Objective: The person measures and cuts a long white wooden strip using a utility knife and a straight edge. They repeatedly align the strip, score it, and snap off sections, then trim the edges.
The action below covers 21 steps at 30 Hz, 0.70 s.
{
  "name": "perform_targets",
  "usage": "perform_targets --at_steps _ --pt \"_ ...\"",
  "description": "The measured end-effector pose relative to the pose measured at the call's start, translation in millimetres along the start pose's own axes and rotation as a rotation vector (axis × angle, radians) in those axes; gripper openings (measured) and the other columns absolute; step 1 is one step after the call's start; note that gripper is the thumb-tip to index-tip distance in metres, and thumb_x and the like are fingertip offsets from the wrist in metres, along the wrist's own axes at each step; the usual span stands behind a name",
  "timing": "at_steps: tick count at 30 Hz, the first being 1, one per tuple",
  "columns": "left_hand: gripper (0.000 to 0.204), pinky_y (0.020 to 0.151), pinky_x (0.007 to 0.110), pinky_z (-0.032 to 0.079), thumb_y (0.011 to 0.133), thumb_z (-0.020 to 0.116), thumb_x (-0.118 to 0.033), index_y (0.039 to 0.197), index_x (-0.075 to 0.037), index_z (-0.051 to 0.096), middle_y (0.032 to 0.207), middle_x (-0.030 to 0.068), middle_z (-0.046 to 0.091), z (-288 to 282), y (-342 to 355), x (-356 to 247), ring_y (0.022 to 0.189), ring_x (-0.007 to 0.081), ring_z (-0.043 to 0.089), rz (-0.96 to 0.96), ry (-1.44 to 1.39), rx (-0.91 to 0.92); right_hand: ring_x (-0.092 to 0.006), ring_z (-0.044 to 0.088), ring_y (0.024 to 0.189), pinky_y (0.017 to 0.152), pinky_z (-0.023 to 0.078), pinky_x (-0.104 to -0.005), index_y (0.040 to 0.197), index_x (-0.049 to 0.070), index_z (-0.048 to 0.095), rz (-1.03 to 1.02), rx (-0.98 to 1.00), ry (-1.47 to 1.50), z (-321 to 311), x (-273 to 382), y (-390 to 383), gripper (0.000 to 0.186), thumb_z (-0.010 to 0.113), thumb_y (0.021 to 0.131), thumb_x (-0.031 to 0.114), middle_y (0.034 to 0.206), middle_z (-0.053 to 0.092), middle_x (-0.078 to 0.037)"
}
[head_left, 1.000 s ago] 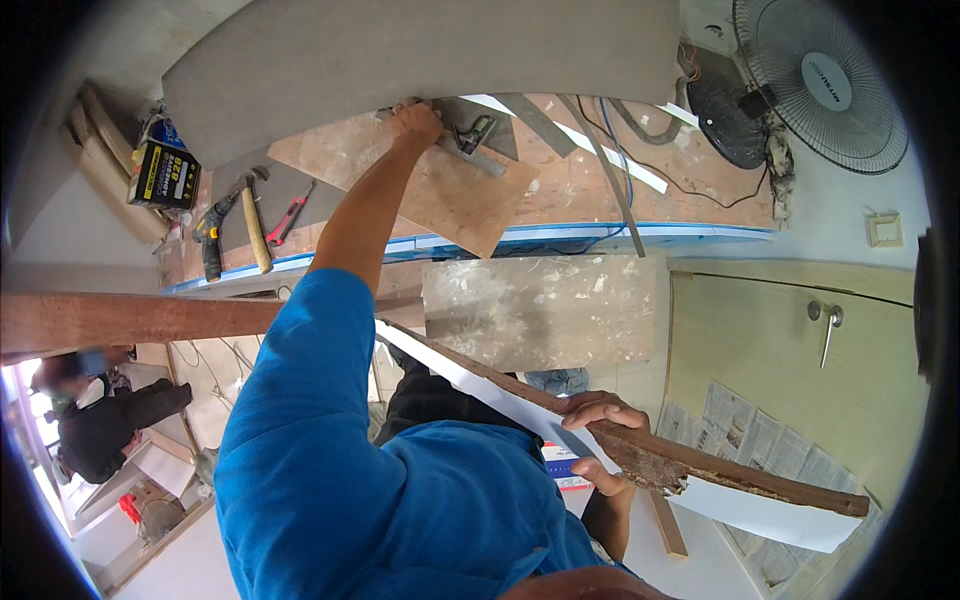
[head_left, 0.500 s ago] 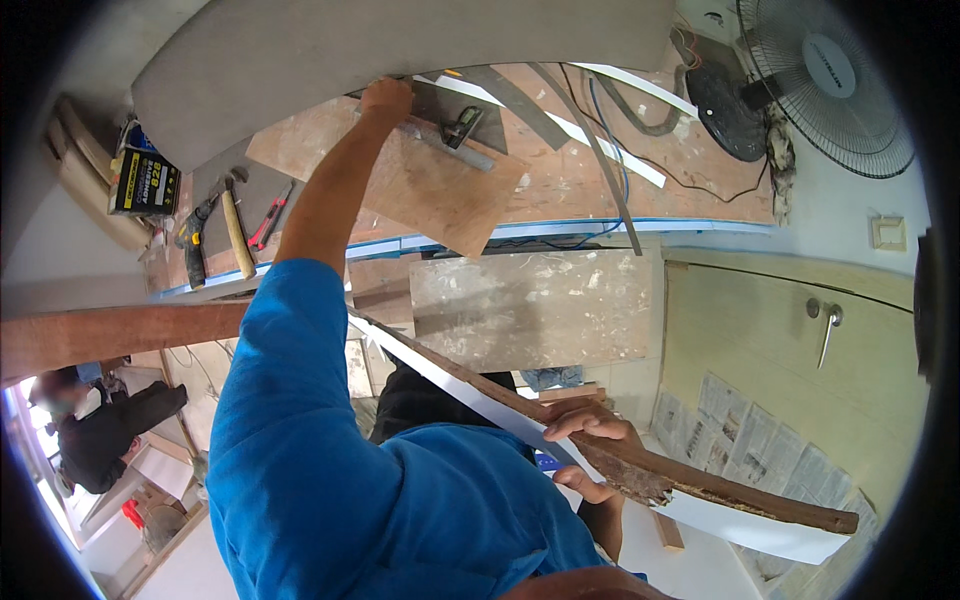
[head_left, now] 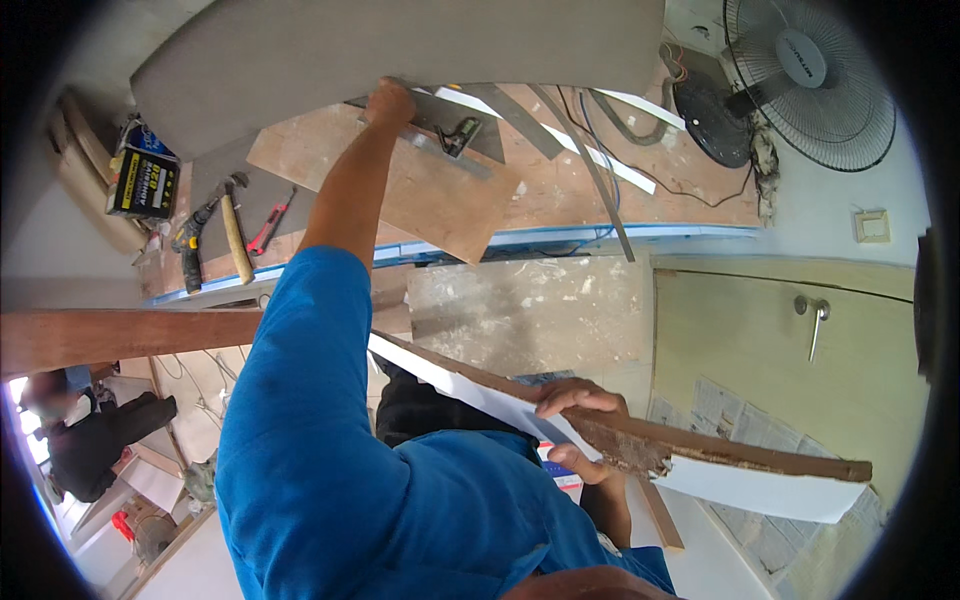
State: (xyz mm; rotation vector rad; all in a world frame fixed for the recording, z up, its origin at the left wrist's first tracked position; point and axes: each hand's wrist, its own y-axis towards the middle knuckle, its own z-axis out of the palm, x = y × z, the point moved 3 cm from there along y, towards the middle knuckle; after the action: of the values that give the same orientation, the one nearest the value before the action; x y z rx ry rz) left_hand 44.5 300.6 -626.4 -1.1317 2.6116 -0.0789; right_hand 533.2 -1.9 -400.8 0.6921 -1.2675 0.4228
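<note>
My left arm stretches forward, and my left hand [head_left: 390,103] is closed at the lower edge of a large grey sheet [head_left: 420,40]; its fingertips are partly hidden. Down at the right, my right hand [head_left: 583,398] grips a long strip of wood [head_left: 735,448] with a rough brown edge and a white face, thumb on one side and fingers over the other. The strip lies slanted across the front of my body. Below my left hand, a thin brown board [head_left: 420,200] rests on the bench, with a combination square [head_left: 458,140] beside my wrist.
On the workbench [head_left: 690,185] lie a hammer [head_left: 235,235], a cordless drill [head_left: 190,245], a red-handled tool [head_left: 268,225] and narrow strips. An adhesive can [head_left: 145,185] stands left, a fan [head_left: 800,75] right. A door [head_left: 770,345] is at right; another person [head_left: 90,430] is at far left.
My view has shifted slightly. The wooden strip in my right hand has tilted a little, its right end sitting higher. My left hand stays at the grey sheet's edge.
</note>
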Motion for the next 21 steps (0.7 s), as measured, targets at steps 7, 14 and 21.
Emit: perform_targets --at_steps 7,14,21 --pt "0.043 0.097 0.042 0.053 0.093 0.059 -0.027 0.126 0.000 0.062 0.122 0.0231 0.066 5.9 28.1 20.3 0.113 0.0338 0.067 0.367 0.271 0.084 -0.0373 0.061 0.115 0.104 0.046 -0.0542 0.144 0.006 0.035 0.089 -0.209 0.047 -0.1 -7.1 1.9 0.076 0.081 0.085 0.021 0.115 0.066 -0.020" --pt "0.033 0.085 0.045 0.056 0.080 0.073 -0.008 0.113 -0.007 0.070 0.107 0.0153 0.073 11.7 39.9 6.0 0.099 0.0319 0.071 0.612 0.308 0.127 -0.0372 0.059 0.118 0.106 0.045 -0.0554 0.146 0.006 0.033 0.052 -0.139 0.043 5.8 -4.3 13.2 0.077 0.079 0.086 0.017 0.116 0.064 -0.020" --pt "0.028 0.096 0.053 0.048 0.092 0.063 -0.017 0.118 -0.014 0.072 0.118 0.0140 0.071 47.4 8.7 -57.1 0.115 0.0299 0.066 0.444 0.275 -0.030 -0.0371 0.061 0.116 0.104 0.046 -0.0532 0.142 0.006 0.036 0.088 -0.179 0.017 0.9 -10.0 5.4 0.073 0.081 0.085 0.019 0.113 0.066 -0.019"
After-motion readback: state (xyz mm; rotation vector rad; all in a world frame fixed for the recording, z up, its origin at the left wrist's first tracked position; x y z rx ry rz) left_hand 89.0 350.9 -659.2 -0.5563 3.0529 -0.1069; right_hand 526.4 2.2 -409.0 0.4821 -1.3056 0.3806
